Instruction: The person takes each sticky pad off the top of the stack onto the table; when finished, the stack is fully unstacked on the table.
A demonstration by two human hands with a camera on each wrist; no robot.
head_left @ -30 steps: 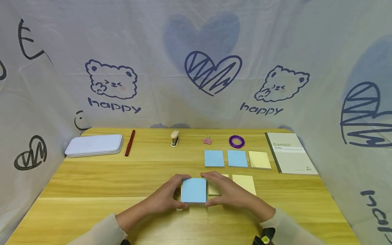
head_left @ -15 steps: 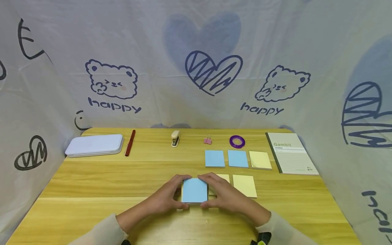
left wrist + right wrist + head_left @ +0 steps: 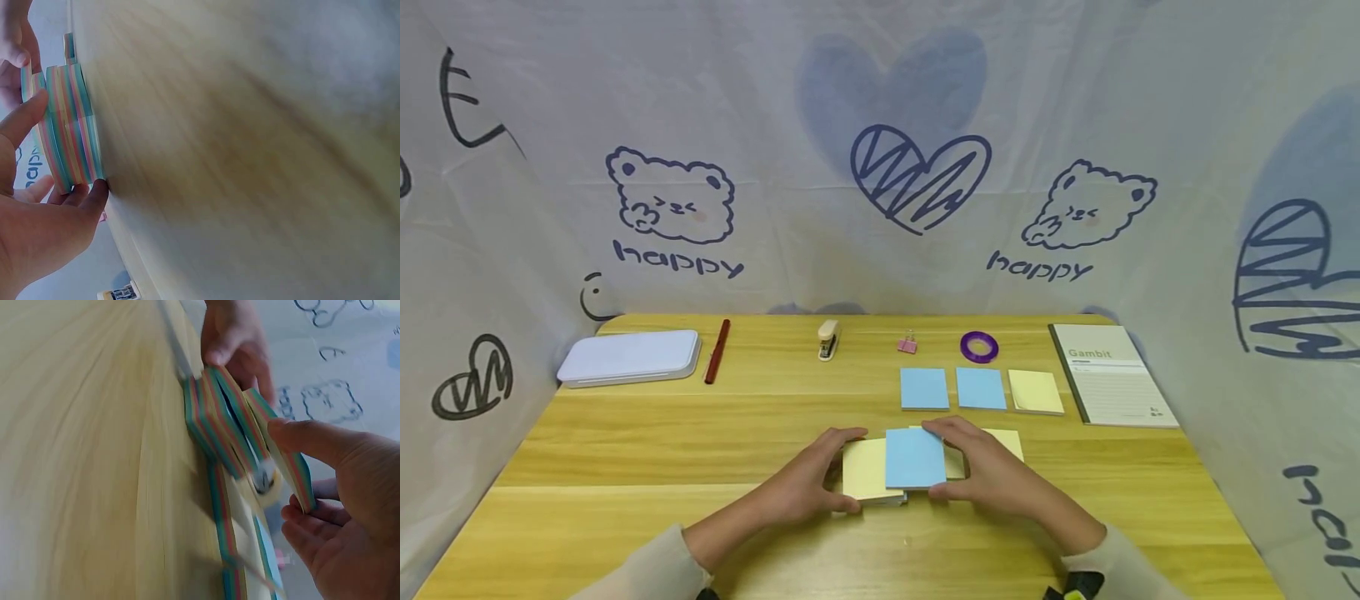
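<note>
My left hand (image 3: 812, 475) grips a stack of sticky note pads (image 3: 863, 471) by its near and far edges; its top is yellow. In the left wrist view the stack (image 3: 70, 128) shows layered coloured edges. My right hand (image 3: 1000, 475) pinches a blue-topped sticky note pad (image 3: 915, 458), which overlaps the stack's right part. From the right wrist the held pad (image 3: 287, 450) looks tilted, touching or almost touching the stack (image 3: 219, 419). Two yellow-topped pads lie near the right hand, one (image 3: 955, 463) partly hidden by the held pad and hand, the other (image 3: 1009, 442) partly behind the hand.
Behind the hands lie two blue pads (image 3: 924, 389) and a yellow pad (image 3: 1035, 392) in a row. Along the back are a white case (image 3: 631, 357), red pen (image 3: 718, 352), stapler (image 3: 828, 340), pink binder clip (image 3: 907, 342), purple tape roll (image 3: 979, 347) and notebook (image 3: 1112, 375).
The right hand has moved right with the blue-topped pad, off the stack's middle, uncovering the yellow top beneath. The left hand has stayed on the stack.
</note>
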